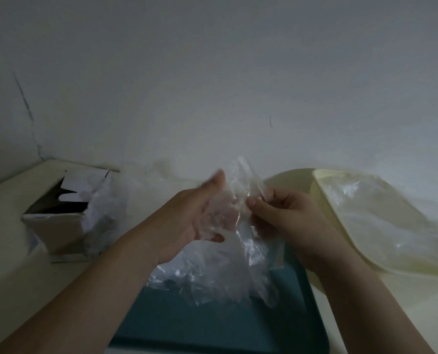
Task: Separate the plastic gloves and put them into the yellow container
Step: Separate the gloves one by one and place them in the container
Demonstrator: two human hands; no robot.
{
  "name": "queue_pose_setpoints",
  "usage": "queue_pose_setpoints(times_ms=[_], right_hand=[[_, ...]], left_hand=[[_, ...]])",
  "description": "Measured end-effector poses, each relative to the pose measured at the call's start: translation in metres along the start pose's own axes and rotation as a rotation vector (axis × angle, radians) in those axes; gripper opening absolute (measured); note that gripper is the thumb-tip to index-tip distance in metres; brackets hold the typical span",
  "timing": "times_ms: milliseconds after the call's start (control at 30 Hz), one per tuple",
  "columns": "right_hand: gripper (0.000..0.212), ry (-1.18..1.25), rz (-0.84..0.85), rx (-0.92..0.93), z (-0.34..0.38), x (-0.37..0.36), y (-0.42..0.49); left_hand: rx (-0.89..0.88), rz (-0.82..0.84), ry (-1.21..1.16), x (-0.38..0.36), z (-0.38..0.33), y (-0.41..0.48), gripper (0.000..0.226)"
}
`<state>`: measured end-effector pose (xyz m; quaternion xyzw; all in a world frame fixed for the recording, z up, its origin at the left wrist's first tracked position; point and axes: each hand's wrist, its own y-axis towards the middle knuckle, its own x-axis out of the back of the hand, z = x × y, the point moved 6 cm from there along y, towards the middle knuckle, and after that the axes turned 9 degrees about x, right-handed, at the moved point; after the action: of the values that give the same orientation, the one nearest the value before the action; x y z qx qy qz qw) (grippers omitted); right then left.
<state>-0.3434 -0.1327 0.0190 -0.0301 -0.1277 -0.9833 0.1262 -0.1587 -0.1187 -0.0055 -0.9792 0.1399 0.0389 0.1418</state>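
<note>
2 hands: right hand (285,215) fingers pinch plastic gloves (235,267) over tray (212,325), left hand (200,218) fingers unclear; box (59,223) L, yellow container (321,198) R.

**Both hands on the glove bundle over the tray**

I see the left hand (200,213) with its fingers stretched out and a sheet of the plastic gloves (228,267) lying across its palm. The right hand (286,215) pinches the same bundle between thumb and forefinger. The bundle hangs over the teal tray (212,328), which is by the near edge of the tabletop (8,251). The yellow container (322,200) sits toward the right edge with clear film (378,221) inside. A torn cardboard box (59,226) stands toward the far left corner.
</note>
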Motion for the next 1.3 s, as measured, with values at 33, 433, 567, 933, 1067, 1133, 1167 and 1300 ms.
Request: queue_pose_setpoints(times_ms=[33, 433, 567, 933, 1067, 1133, 1167, 1300], right_hand=[[0.026, -0.017, -0.001, -0.005, -0.003, 0.001, 0.001], [0.049, 0.153, 0.066, -0.117, -0.020, 0.001, 0.004], [0.029, -0.142, 0.009, -0.069, -0.026, 0.005, 0.007], [0.032, -0.872, 0.666, 0.005, -0.002, -0.014, -0.013], [0.024, -0.858, 0.783, 0.003, 0.002, -0.025, -0.024], [0.021, -0.830, 0.748, 0.067, 0.007, -0.026, -0.022], [0.021, -0.807, 0.731, 0.087, 0.010, -0.024, -0.021], [0.018, -0.591, 0.599, 0.172, 0.028, -0.014, -0.019]], left_hand=[[-0.035, -0.006, 0.103, 0.001, 0.000, -0.001, 0.108], [-0.160, -0.154, 0.273, -0.004, -0.008, -0.015, 0.018], [-0.130, -0.219, 0.330, -0.010, 0.003, -0.003, 0.035], [-0.123, -0.286, 1.245, -0.012, 0.036, 0.012, 0.013], [-0.201, -0.348, 1.087, -0.002, 0.029, 0.009, 0.014], [-0.225, -0.440, 0.929, 0.007, 0.016, 0.004, 0.015], [-0.238, -0.486, 0.818, 0.010, 0.006, -0.001, 0.016], [-0.107, -0.453, 0.180, 0.023, -0.019, -0.017, 0.014]])
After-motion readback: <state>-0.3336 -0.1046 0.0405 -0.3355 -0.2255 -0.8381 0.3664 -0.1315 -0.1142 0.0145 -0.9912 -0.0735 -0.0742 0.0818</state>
